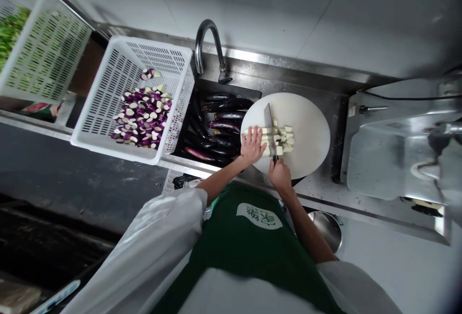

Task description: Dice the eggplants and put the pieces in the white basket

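My left hand lies flat, fingers spread, on pale eggplant strips at the left side of a round white cutting board. My right hand is closed round the handle of a knife, whose blade stands across the strips just right of my left fingers. Cut eggplant chunks lie to the right of the blade.
A sink left of the board holds several whole purple eggplants under a curved tap. A white slotted basket holds cut eggplant pieces. Another basket with greens stands far left. A steel machine sits right; a metal bowl below.
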A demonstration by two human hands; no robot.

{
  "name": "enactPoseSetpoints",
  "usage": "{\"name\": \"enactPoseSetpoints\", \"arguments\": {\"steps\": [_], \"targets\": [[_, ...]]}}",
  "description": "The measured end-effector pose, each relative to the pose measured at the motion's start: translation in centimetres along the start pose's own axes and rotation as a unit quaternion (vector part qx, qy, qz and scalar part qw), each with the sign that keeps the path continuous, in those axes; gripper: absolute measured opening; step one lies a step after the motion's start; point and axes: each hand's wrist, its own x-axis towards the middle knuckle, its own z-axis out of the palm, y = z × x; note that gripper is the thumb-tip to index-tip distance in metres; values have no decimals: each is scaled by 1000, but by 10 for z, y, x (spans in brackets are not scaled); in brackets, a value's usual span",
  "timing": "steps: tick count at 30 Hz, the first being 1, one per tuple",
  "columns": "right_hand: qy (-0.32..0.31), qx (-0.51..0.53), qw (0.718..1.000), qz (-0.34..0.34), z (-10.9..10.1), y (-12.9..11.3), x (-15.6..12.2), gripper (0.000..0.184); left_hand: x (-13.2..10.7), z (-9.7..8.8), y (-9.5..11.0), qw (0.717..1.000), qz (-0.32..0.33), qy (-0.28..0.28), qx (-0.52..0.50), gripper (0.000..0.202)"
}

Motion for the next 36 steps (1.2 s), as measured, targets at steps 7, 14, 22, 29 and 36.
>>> {"name": "enactPoseSetpoints", "arguments": {"steps": [7,14,22,29,36], "targets": [[16,-5,1000,-15,-12,14,5,38,-8,-18,-6,998,-46,32,-15,72],[16,-17,1000,-13,-17,8,-28,40,-14,-12,-6,996,-61,28,-51,71],[-25,-13,1000,-6,-4,-3,-15,39,-8,2,-5,998,-33,28,-54,69],[-19,3,1000,-15,2,-1,7,37,-6,-4,-7,998,-33,21,-55,68],[12,-20,1000,-20,-14,-1,-22,40,-18,-13,-19,987,-109,74,-89,69]]}}
